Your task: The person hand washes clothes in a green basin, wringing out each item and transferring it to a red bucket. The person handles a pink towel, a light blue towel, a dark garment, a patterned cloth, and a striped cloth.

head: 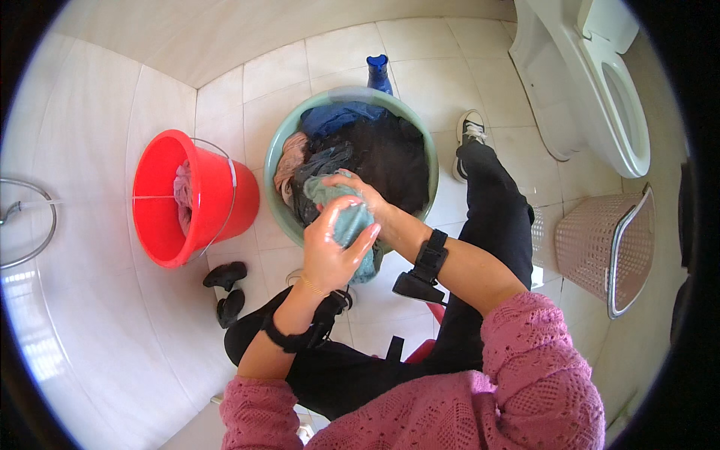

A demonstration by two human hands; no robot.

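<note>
My left hand and my right hand both grip a wet, grey-green cloth above the near side of a round green basin. One end of the cloth hangs below my left hand, near the basin's rim. My hands look wet and shiny. Inside the basin lie soaked clothes: a dark blue garment, a salmon-coloured cloth, a grey cloth and a large black garment.
A red bucket on the left holds a pink cloth; a thin water stream runs into it. Black shoes lie nearby. Behind the basin stands a blue bottle. At right are a toilet and a plastic basket.
</note>
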